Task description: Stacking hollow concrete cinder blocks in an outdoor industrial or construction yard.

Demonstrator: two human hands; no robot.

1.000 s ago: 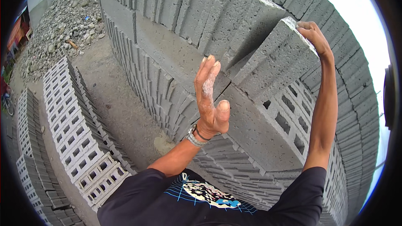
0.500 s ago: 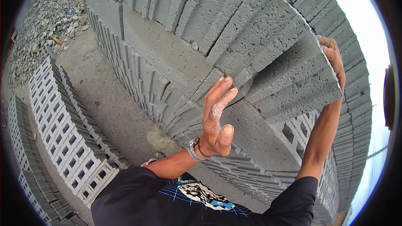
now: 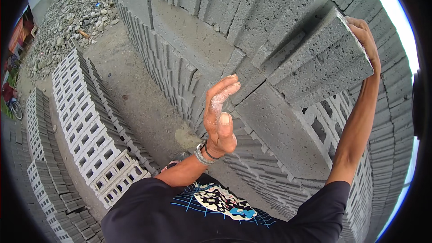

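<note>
A grey concrete hollow block [image 3: 330,65] at the upper right end of the stack stands apart from the block beside it, with a dark gap between them. My right hand [image 3: 365,40] is curled over its far right edge, gripping it; part of those fingers is hidden behind the block. My left hand [image 3: 219,119] is raised in front of the stack, fingers stretched out and thumb up, holding nothing. Whitish dust coats its fingers. It is nearest to the left end of the gripped block, and I see no clear contact.
The tall stack of concrete blocks [image 3: 279,130] rises close before me. Lower rows of hollow blocks [image 3: 83,130] stand to the left, across a dirt strip [image 3: 130,94]. A gravel heap [image 3: 72,13] lies beyond, at the far left. A bicycle wheel [image 3: 16,110] shows at the left rim.
The gripped block has come away from its neighbour, and the gap between them now reaches its top edge. My left hand has drawn back from the stack. The view has shifted slightly.
</note>
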